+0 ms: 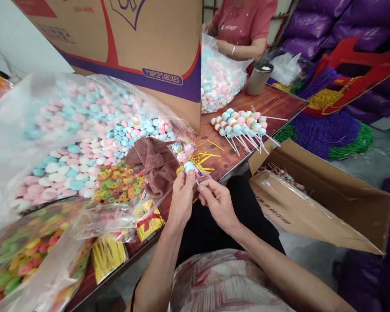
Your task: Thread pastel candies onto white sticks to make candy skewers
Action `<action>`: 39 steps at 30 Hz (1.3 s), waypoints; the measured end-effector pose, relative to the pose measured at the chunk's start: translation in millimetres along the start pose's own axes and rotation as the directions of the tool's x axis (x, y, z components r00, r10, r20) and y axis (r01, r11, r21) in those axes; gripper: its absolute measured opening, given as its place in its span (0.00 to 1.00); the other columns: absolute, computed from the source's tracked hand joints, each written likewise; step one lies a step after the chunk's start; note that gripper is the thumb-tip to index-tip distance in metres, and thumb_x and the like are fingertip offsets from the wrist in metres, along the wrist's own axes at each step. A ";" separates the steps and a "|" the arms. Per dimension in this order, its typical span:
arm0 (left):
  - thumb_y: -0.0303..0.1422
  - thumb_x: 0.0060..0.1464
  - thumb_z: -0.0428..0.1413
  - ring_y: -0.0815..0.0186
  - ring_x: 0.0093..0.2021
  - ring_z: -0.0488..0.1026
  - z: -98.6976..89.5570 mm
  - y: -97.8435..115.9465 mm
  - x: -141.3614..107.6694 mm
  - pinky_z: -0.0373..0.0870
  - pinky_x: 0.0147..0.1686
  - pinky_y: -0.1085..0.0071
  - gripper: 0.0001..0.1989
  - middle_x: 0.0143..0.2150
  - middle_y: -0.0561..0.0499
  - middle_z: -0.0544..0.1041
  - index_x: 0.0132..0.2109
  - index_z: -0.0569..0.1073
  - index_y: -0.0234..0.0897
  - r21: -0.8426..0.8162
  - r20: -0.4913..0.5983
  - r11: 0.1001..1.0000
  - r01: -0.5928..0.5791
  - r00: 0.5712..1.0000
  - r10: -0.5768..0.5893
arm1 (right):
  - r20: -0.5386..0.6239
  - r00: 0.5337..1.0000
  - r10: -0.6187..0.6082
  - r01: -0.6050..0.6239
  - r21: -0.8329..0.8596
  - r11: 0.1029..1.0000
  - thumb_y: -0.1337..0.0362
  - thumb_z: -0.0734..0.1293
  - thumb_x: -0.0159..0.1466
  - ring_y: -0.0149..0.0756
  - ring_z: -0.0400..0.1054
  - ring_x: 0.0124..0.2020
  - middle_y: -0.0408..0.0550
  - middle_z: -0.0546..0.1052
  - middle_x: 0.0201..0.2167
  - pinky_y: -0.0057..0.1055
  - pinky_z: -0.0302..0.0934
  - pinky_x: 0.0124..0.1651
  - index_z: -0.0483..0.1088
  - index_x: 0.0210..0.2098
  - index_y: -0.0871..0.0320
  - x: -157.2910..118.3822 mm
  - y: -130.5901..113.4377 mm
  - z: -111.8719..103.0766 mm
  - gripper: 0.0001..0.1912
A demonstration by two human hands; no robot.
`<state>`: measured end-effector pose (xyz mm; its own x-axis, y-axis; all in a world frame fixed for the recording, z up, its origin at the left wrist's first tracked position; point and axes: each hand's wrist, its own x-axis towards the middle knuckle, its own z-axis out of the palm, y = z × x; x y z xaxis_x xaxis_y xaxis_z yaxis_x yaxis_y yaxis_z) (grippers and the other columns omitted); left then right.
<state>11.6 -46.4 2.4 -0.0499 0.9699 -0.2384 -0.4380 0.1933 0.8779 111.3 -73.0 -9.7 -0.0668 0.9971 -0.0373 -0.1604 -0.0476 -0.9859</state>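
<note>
My left hand [183, 190] is closed round a wrapped candy skewer [183, 157], pinching it near its lower end. Clear plastic covers the skewer's pastel sweets, and its tip points up and away from me. Against the white stick below, my right hand [216, 197] has its thumb and fingers pinched together at the wrapper's gathered end. Whether a tie is between those fingers is too small to tell. Yellow twist ties [203, 159] lie scattered on the table just beyond my hands. A brown cloth [154, 162] is bunched to the left of the skewer.
Finished-looking skewers [238, 123] are piled on the table [287, 102]. Left are marshmallows [74, 167], ring gummies [118, 182] and yellow tie packs [108, 255]. A large carton [133, 47] stands behind; an open carton [312, 208] sits right. Another person [243, 26] works across the table near a tumbler [260, 79].
</note>
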 end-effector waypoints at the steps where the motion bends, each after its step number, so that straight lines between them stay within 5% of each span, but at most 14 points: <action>1: 0.41 0.55 0.62 0.64 0.38 0.77 1.6 0.6 1.2 0.72 0.42 0.68 0.13 0.36 0.48 0.78 0.41 0.74 0.36 -0.039 0.008 0.999 0.033 0.999 -0.032 | 0.004 1.000 0.018 -0.018 0.003 1.000 0.58 0.64 0.67 0.27 0.54 0.21 0.37 0.63 0.18 0.27 0.49 0.26 0.67 0.29 0.58 -1.1 1.0 0.7 0.12; 9: 0.40 0.53 0.62 0.57 0.42 0.79 0.5 -3.1 -3.2 0.72 0.45 0.64 0.14 0.36 0.42 0.82 0.38 0.78 0.32 -0.048 0.063 0.995 0.090 0.994 -0.087 | 0.060 0.995 0.076 -0.076 0.007 0.997 0.58 0.65 0.66 0.27 0.53 0.22 0.38 0.64 0.19 0.26 0.47 0.25 0.63 0.24 0.57 -5.8 -3.6 -5.8 0.15; 16: 0.41 0.58 0.58 0.57 0.48 0.76 -7.3 -19.4 -3.3 0.67 0.53 0.63 0.16 0.44 0.42 0.82 0.45 0.81 0.33 0.065 0.121 0.998 0.002 0.993 -0.010 | 0.021 0.997 0.080 -0.081 0.028 0.996 0.58 0.65 0.66 0.26 0.52 0.21 0.38 0.63 0.18 0.26 0.46 0.25 0.64 0.24 0.58 -4.0 -6.8 -3.8 0.16; 23: 0.41 0.60 0.56 0.59 0.54 0.74 -10.4 -20.1 -5.7 0.63 0.59 0.62 0.17 0.52 0.44 0.79 0.51 0.79 0.38 0.131 0.093 0.983 -0.127 0.989 0.116 | 0.040 0.964 0.262 -0.263 0.270 0.926 0.50 0.67 0.64 0.24 0.42 0.18 0.33 0.56 0.18 0.24 0.35 0.19 0.62 0.31 0.55 4.1 -7.8 9.5 0.17; 29: 0.39 0.58 0.59 0.58 0.60 0.70 -18.8 -10.6 -16.7 0.56 0.65 0.62 0.17 0.55 0.45 0.78 0.52 0.79 0.40 0.208 0.120 0.960 -0.186 0.979 0.164 | 0.036 0.951 0.306 -0.285 0.476 0.832 0.50 0.71 0.60 0.21 0.34 0.17 0.30 0.48 0.15 0.23 0.31 0.19 0.64 0.30 0.56 6.2 -15.2 21.5 0.18; 32: 0.39 0.57 0.61 0.59 0.56 0.72 -22.3 -0.2 -21.3 0.63 0.60 0.63 0.16 0.53 0.44 0.78 0.50 0.79 0.40 0.004 0.082 0.995 -0.101 0.992 0.100 | 0.130 0.939 0.318 -0.333 0.567 0.753 0.55 0.71 0.60 0.20 0.34 0.16 0.28 0.48 0.14 0.23 0.32 0.19 0.62 0.28 0.56 1.2 -20.1 26.0 0.17; 36: 0.37 0.54 0.63 0.66 0.39 0.75 -26.5 12.9 -23.0 0.73 0.41 0.73 0.10 0.41 0.46 0.79 0.42 0.79 0.37 -0.186 0.055 0.981 -0.059 0.996 0.070 | 0.320 0.882 0.345 -0.471 0.602 0.645 0.57 0.69 0.60 0.20 0.33 0.14 0.27 0.46 0.12 0.23 0.34 0.18 0.60 0.25 0.56 -3.7 -16.7 31.5 0.16; 39: 0.35 0.54 0.64 0.73 0.26 0.66 -28.5 17.6 -22.2 0.66 0.24 0.79 0.09 0.29 0.52 0.71 0.30 0.75 0.34 -0.234 0.092 0.971 -0.041 0.994 0.064 | 0.391 0.860 0.329 -0.470 0.354 0.808 0.55 0.65 0.63 0.21 0.42 0.12 0.31 0.56 0.12 0.23 0.39 0.18 0.63 0.25 0.57 1.6 -12.3 26.2 0.15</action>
<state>-20.6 -68.8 11.3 0.0047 0.9897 -0.1430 -0.6332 0.1137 0.7656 87.3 -72.4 6.6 -0.4949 0.8182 -0.2925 -0.4471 -0.5284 -0.7217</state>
